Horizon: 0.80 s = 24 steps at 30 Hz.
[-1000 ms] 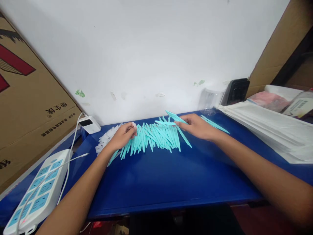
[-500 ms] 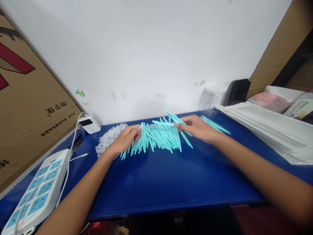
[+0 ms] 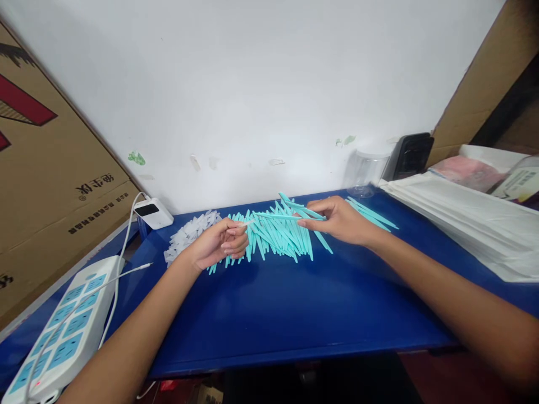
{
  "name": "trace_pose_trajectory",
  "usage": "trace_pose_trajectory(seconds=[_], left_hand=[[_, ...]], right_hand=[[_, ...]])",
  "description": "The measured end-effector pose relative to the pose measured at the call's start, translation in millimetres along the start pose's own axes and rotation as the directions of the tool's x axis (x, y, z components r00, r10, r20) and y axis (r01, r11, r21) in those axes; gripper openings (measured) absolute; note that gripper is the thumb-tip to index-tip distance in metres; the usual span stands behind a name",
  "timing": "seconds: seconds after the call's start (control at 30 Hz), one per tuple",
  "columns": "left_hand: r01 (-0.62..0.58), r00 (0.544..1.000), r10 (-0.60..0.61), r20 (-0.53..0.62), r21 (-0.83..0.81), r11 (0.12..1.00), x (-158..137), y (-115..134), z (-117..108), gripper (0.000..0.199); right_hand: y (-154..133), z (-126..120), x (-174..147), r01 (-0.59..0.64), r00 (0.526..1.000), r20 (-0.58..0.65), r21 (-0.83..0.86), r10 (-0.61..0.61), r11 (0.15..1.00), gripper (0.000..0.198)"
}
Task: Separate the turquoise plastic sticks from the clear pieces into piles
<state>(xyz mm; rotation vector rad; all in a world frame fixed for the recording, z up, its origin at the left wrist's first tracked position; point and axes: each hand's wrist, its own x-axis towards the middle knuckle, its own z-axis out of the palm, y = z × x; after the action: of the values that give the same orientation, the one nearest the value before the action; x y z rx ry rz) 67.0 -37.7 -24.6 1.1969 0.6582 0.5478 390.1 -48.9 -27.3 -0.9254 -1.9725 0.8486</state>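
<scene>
My left hand [image 3: 221,242] is closed, pinching a small translucent white cap-like piece [image 3: 248,223] between thumb and forefinger. Opposite it, my right hand [image 3: 332,220] grips slim turquoise plastic sticks shaped like eyebrow razors [image 3: 278,216]. One of these points left, its tip close to the white piece; whether they touch I cannot tell. Under and between both hands spreads a pile of similar turquoise sticks [image 3: 280,240]. Beyond my left wrist lies a heap of translucent white pieces [image 3: 187,233], partly hidden by the hand.
Several turquoise sticks [image 3: 370,213] lie apart at the right on the blue table [image 3: 269,314]. A clear jar [image 3: 365,174] stands by the wall, near stacked white sheets [image 3: 467,224]. At left are a power strip [image 3: 69,322], a white cabled device [image 3: 154,214] and a cardboard box [image 3: 54,168].
My left hand has turned and lifted from the white heap's edge, bringing a white piece into sight. The stick in my right hand now slants toward it.
</scene>
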Motion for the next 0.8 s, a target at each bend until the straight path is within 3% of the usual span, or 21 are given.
trace_pose_trajectory(seconds=[0.13,0.43,0.8], left_hand=[[0.015,0.999,-0.011,0.041,-0.103,0.995,1.4,-2.0,-5.1,0.038],[0.052,0.996,-0.048,0.072,-0.067,0.996,0.3,-4.7,-5.0,0.041],[0.050,0.996,-0.043,0.084,-0.081,0.995,-0.5,-1.7,-1.7,0.038]], right_hand=[[1.8,-0.7,0.3,0.034,0.999,0.039,-0.039,-0.033,0.999,0.036],[2.4,2.4,-1.4,0.034,0.997,0.070,-0.002,-0.034,0.999,0.027],[1.3,3.6,-0.2,0.115,0.981,-0.151,-0.038,-0.120,0.993,0.022]])
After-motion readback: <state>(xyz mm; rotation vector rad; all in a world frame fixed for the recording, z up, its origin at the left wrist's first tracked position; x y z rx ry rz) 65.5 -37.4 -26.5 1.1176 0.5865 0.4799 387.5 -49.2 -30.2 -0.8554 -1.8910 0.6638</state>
